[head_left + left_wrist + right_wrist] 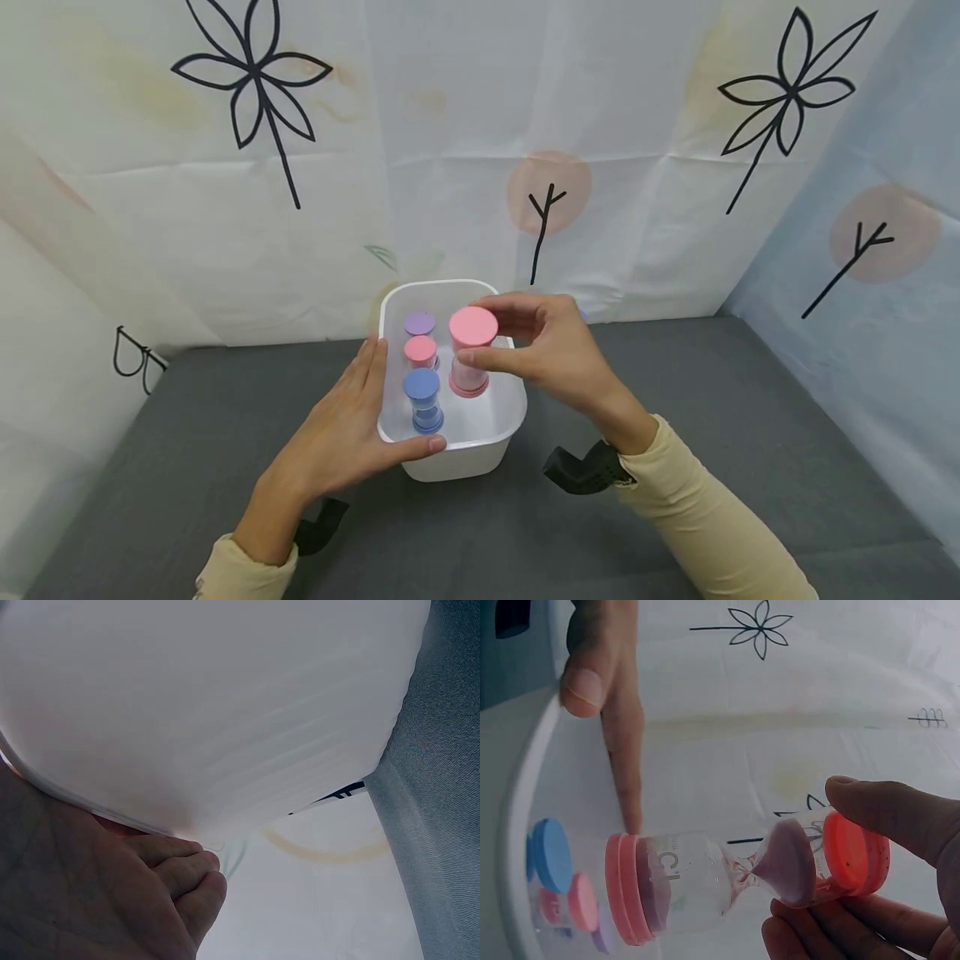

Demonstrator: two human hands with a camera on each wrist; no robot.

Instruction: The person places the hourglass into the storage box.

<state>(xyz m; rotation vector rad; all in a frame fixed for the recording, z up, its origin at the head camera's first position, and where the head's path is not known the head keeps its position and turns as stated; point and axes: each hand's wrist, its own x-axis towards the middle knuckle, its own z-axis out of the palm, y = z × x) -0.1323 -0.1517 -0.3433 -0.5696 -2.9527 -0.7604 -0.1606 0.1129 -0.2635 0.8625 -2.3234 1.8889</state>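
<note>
Inside the far right part of the white tub (495, 433), the right hand (551, 350) pinches the large pink sand timer (471, 354) near its top cap, thumb on the near side and fingers curled round the far side; the timer stands upright, its long axis vertical, its lower cap down near the tub floor, though whether it touches cannot be told; in the right wrist view the pink sand (784, 862) sits in the bulb nearest the fingers (817, 934); the hand lies to the right of the timer and slightly above it, far nearer than the other hand. Just left of it stand three smaller timers in a row: a blue-capped one (423, 400) nearest the person, a small pink one (420, 350) behind it, a purple one (419, 323) at the back. The left hand (345, 425) rests flat and uncurled against the tub's left wall, thumb along the near rim, steadying it; the tub sits on a grey desk (225, 417) before a flower-printed white cloth (255, 83).
</note>
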